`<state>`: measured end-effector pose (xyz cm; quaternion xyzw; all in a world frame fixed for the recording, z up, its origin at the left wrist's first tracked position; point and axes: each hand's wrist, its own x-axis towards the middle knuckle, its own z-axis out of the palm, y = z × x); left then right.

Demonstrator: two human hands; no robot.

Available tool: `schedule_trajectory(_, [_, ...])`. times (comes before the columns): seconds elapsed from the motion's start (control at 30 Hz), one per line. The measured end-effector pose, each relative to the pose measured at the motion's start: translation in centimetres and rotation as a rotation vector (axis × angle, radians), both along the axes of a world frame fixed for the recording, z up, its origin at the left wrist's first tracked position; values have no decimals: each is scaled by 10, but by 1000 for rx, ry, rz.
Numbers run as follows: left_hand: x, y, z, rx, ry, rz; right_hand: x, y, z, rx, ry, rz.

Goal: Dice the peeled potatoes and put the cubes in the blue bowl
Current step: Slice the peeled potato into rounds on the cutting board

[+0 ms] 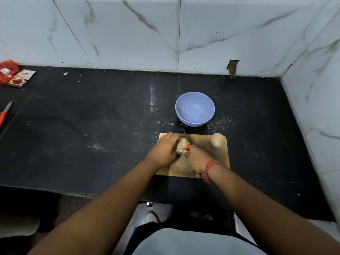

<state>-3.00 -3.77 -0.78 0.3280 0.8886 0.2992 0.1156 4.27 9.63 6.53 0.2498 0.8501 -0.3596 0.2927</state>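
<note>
The task looks barely begun: the blue bowl (195, 109) sits on the black counter (92, 126) just beyond the wooden cutting board (219, 159) with no cubes visible inside. The left hand (165, 150) curls over a peeled potato (182, 144), pinning it to the board, while the right hand (197, 160) grips the knife (186, 138), blade at the potato's right side. A second potato (218, 140) waits whole at the board's far right corner, so nearly all the dicing remains
</note>
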Motion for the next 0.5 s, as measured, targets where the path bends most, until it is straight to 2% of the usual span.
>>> schedule_trajectory(0.2, [0,0,-3,-8,-12,10,28,9,9,-46,195,-285])
schedule_trajectory(0.3, [-1,0,-3,-5,-17,10,33,8,11,-83,182,-241])
schedule_trajectory(0.5, [-1,-1,-4,-12,-22,19,41,-1,9,-19,113,-142])
